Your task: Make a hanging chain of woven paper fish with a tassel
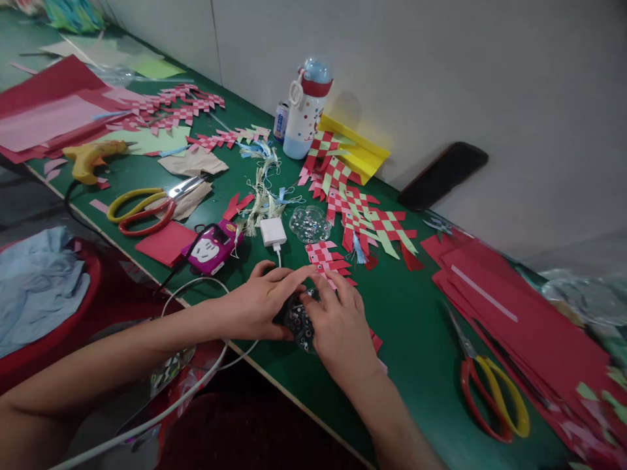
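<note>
Near the table's front edge, my left hand (267, 301) rests at the left side of a clear round case (302, 326) of small black-and-white bits, fingers stretched toward the right. My right hand (339, 313) is on the case's right side, its fingers bent and their tips close to the left fingertips. Whether anything small is pinched there is too hidden to tell. Just beyond the hands lies a red-and-pink woven paper fish (327, 256). A second clear case (310, 224) of small bits sits past it, beside a white charger (273, 232).
Scissors lie at left (147, 207) and right (490, 391). A yellow glue gun (93, 156), purple power socket (214, 248), bottle (307, 111), woven fish (362, 202), tassels (267, 189) and red paper (519, 313) surround the hands. A phone (443, 175) leans on the wall.
</note>
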Action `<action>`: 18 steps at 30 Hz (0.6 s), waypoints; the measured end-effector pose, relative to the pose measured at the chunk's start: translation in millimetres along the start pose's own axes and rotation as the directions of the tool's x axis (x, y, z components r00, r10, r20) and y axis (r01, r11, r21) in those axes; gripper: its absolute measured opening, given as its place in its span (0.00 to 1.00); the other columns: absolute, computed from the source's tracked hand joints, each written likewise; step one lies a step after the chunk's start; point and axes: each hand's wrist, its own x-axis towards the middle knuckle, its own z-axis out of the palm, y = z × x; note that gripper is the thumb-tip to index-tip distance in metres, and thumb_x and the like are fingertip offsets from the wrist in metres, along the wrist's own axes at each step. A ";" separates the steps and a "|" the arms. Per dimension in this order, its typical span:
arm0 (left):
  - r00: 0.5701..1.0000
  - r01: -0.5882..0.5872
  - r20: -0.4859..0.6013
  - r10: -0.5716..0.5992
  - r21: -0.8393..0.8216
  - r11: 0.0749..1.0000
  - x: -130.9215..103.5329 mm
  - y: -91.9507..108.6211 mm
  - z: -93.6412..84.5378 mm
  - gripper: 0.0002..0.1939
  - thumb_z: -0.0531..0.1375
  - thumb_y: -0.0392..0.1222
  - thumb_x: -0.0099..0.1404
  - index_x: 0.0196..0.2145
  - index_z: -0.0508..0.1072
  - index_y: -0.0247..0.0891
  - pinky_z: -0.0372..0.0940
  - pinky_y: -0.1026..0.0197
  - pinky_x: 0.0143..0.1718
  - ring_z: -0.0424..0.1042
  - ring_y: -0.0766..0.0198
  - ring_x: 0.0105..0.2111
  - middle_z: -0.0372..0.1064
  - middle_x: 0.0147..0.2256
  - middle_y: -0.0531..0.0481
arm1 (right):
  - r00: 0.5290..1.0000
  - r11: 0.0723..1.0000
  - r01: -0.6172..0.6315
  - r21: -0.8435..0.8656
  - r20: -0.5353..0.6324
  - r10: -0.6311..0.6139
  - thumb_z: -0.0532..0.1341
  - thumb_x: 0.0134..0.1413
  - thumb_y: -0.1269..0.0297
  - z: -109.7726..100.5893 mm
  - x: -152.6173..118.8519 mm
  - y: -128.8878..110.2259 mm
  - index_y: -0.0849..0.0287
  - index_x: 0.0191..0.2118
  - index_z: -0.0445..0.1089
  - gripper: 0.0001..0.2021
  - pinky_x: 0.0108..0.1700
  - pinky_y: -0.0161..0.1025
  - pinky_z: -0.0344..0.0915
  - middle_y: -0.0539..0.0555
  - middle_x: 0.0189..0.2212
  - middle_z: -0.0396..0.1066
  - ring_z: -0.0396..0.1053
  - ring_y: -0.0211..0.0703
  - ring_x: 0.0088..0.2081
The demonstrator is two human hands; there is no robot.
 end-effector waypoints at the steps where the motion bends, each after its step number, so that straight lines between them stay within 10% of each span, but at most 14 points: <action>1: 1.000 -0.002 -0.001 0.002 0.004 1.000 0.0 -0.3 0.3 0.56 0.65 0.44 0.55 0.67 0.30 0.41 0.40 0.44 0.58 0.59 0.47 0.58 0.68 0.55 0.40 | 1.000 1.000 -0.018 0.016 0.010 0.018 0.53 0.56 0.76 0.4 1.0 -0.1 0.61 0.45 0.76 0.17 0.55 0.59 0.59 0.63 0.58 0.65 0.53 0.61 0.59; 18: 1.000 -0.005 0.009 0.005 0.028 1.000 0.7 1.3 2.3 0.58 0.65 0.44 0.56 0.67 0.26 0.40 0.38 0.41 0.58 0.58 0.44 0.59 0.68 0.54 0.38 | 0.999 0.995 -0.048 0.083 0.024 0.046 0.55 0.58 0.74 2.9 19.6 -3.2 0.63 0.37 0.77 0.13 0.53 0.53 0.64 0.64 0.45 0.73 0.61 0.57 0.51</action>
